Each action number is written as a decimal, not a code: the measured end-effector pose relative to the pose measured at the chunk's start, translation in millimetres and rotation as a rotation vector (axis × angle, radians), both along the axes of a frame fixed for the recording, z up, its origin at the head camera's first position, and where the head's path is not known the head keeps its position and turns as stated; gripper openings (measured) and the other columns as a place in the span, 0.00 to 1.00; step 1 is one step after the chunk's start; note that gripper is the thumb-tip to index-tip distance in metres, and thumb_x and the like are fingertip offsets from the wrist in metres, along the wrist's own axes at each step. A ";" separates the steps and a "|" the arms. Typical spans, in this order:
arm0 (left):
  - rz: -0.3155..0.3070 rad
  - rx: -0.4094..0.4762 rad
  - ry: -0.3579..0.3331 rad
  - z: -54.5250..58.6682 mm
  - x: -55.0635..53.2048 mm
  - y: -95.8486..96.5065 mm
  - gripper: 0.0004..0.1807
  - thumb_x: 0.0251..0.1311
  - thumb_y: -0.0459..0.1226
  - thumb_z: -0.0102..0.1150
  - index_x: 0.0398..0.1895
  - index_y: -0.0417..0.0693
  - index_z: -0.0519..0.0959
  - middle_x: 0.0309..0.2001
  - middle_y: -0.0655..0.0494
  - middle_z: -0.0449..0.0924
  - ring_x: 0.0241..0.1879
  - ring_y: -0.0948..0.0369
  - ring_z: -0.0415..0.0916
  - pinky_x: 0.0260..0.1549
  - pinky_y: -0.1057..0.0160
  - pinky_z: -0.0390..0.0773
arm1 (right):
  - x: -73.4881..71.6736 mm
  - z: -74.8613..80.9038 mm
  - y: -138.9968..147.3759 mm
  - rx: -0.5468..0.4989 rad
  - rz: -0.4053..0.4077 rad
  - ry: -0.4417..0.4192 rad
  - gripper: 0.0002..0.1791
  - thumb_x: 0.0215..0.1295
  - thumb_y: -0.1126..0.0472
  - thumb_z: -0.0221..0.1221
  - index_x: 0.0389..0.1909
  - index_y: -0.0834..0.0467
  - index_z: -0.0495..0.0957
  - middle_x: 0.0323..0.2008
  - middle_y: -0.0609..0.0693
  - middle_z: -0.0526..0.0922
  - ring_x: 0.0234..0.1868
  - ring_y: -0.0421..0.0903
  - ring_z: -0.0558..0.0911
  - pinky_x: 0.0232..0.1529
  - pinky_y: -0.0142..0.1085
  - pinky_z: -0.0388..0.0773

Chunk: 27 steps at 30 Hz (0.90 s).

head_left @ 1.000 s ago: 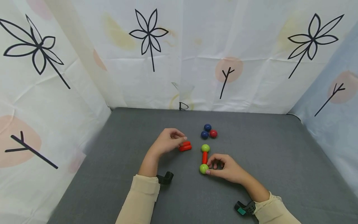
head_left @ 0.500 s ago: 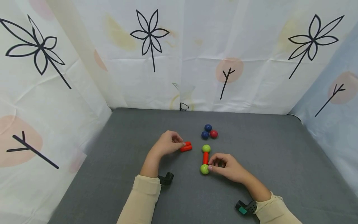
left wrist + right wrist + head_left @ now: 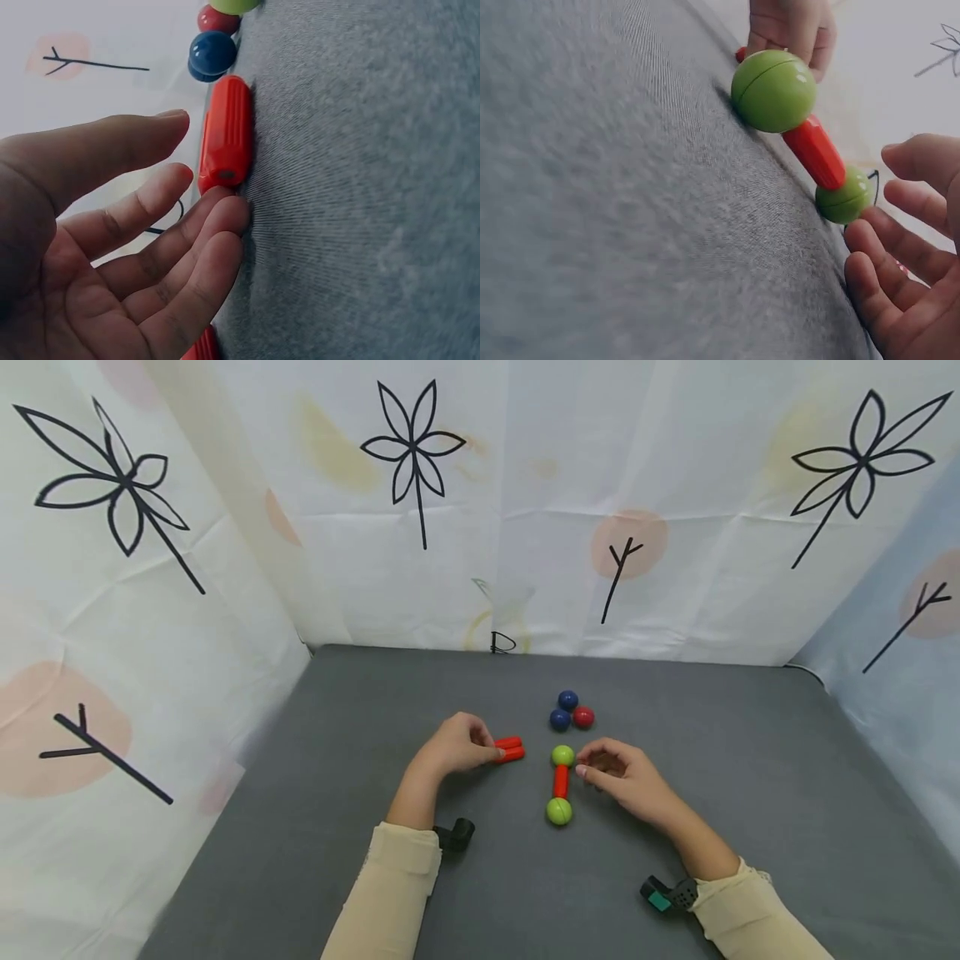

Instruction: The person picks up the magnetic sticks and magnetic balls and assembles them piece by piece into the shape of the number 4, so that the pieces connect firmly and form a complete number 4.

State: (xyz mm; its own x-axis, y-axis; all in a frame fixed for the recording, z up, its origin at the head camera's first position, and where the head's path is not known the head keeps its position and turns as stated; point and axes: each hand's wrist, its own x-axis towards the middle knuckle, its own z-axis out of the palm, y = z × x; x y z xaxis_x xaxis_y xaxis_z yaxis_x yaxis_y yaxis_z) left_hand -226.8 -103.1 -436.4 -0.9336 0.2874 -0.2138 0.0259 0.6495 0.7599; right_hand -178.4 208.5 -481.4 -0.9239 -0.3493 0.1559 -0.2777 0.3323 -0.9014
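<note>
Two short red rods lie side by side on the grey cloth. My left hand is at their left end, its thumb overlapping the near rod in the head view. In the left wrist view, the thumb and loosely bent fingers stand around a grooved red rod, with a gap between thumb and rod. Right of the rods, a red rod joins two green balls, the far ball and the near ball. Beside the far ball, my right hand has relaxed fingers and holds nothing.
Two blue balls and a red ball sit clustered behind the joined piece. Another red piece shows at the bottom of the left wrist view. Patterned white curtains border the grey table.
My right hand has let go of the near green ball and moved away, up beside the far one. My left hand has lowered toward the red rods. The view has shifted slightly.
</note>
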 end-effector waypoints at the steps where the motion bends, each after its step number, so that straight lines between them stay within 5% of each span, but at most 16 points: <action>1: 0.001 -0.002 0.000 -0.4 -0.2 0.5 0.08 0.64 0.41 0.74 0.32 0.48 0.85 0.33 0.53 0.82 0.30 0.57 0.76 0.31 0.61 0.77 | -3.4 -0.3 -1.3 0.007 0.004 0.006 0.11 0.75 0.64 0.65 0.53 0.63 0.82 0.46 0.60 0.86 0.38 0.44 0.86 0.38 0.35 0.83; 13: -0.002 0.009 0.006 -3.3 -0.6 4.1 0.09 0.61 0.40 0.78 0.34 0.46 0.87 0.36 0.53 0.85 0.34 0.58 0.79 0.34 0.61 0.78 | -34.1 -0.6 -8.1 0.080 -0.003 -0.003 0.15 0.74 0.62 0.66 0.57 0.63 0.83 0.47 0.59 0.87 0.36 0.44 0.84 0.36 0.33 0.79; 27: 0.007 -0.011 -0.010 -9.2 -3.8 6.0 0.08 0.60 0.38 0.78 0.36 0.46 0.87 0.34 0.53 0.86 0.34 0.59 0.80 0.36 0.61 0.78 | -39.2 -5.0 -2.4 0.116 0.170 0.025 0.19 0.74 0.64 0.65 0.64 0.59 0.83 0.43 0.52 0.88 0.35 0.40 0.82 0.34 0.33 0.78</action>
State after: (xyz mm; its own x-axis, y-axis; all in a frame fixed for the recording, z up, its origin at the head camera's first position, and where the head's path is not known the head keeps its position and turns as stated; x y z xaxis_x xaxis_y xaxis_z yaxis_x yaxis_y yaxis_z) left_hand -230.6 -97.1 -445.5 -0.9333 0.2783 -0.2267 0.0134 0.6581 0.7528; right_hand -217.7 206.1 -486.4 -0.8465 -0.5169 0.1278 -0.3606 0.3799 -0.8518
